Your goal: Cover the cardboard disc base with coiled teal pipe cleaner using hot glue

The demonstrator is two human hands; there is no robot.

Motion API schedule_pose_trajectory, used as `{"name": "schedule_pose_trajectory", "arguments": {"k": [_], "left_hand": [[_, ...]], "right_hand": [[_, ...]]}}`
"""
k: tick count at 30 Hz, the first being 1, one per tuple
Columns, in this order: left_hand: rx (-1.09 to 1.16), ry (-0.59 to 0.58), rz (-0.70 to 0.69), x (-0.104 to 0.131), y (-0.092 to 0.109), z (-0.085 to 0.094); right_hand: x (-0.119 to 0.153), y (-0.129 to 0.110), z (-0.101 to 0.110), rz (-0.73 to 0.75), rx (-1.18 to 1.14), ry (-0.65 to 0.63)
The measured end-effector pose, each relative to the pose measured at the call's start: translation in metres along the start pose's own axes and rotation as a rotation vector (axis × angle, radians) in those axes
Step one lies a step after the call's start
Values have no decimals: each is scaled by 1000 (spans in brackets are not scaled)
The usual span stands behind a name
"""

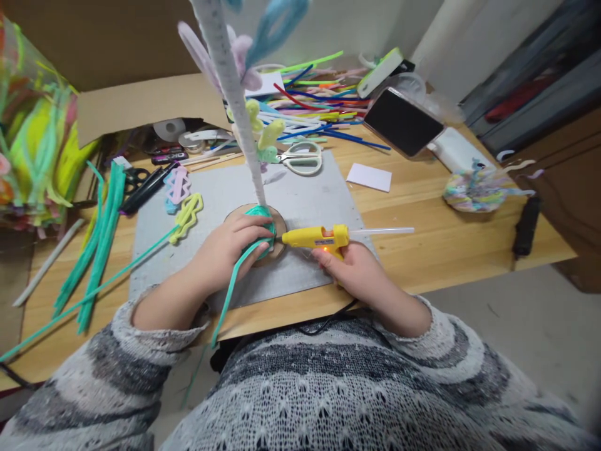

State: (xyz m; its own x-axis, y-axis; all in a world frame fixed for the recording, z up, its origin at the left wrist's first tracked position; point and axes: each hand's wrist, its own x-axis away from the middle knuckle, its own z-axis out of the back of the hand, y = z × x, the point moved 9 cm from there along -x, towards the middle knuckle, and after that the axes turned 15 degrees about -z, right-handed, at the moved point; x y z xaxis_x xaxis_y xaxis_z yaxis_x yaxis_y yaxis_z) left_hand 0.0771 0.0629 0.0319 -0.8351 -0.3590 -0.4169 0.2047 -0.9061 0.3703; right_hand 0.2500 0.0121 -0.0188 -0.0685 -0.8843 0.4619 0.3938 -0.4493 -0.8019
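Note:
My right hand [359, 266] is closed round a yellow hot glue gun [312, 237], a clear glue stick [382, 231] poking out of its back. The nozzle meets a green pipe cleaner wrapping [259, 214] at the foot of an upright white stem [235, 106]. That stem stands on a round wood slice [280, 223]. My left hand [232, 247] wraps round the green base, its fingers pressing the pipe cleaner there. One loose green pipe cleaner end [228, 294] hangs from this hand past the table edge. Pink, blue and yellow fuzzy shapes [271, 133] are fixed along the stem.
Scissors [303, 160] lie on the grey mat [319, 188] behind the base. Green pipe cleaners [106, 244] are bundled at left. Many coloured pipe cleaners [310, 106] fill the back. A phone [402, 121], a white card [369, 177] and a scrunchie [476, 189] are at right.

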Motion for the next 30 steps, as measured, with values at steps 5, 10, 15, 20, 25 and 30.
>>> {"name": "schedule_pose_trajectory", "arguments": {"k": [5,10,15,20,25,30], "left_hand": [[3,5,-22,0,1,0],[3,3,-23,0,1,0],[9,-2,-14,0,1,1],[12,1,-9,0,1,1],[8,3,-23,-1,2,1],[17,-2,-17,-1,1,0]], "right_hand": [[2,0,0,-13,25,-7],[4,-2,0,9,32,-14],[5,-3,0,28,43,-10],[6,-3,0,30,54,-15],[5,-1,-1,9,51,-36],[7,-1,0,10,49,-32]]}}
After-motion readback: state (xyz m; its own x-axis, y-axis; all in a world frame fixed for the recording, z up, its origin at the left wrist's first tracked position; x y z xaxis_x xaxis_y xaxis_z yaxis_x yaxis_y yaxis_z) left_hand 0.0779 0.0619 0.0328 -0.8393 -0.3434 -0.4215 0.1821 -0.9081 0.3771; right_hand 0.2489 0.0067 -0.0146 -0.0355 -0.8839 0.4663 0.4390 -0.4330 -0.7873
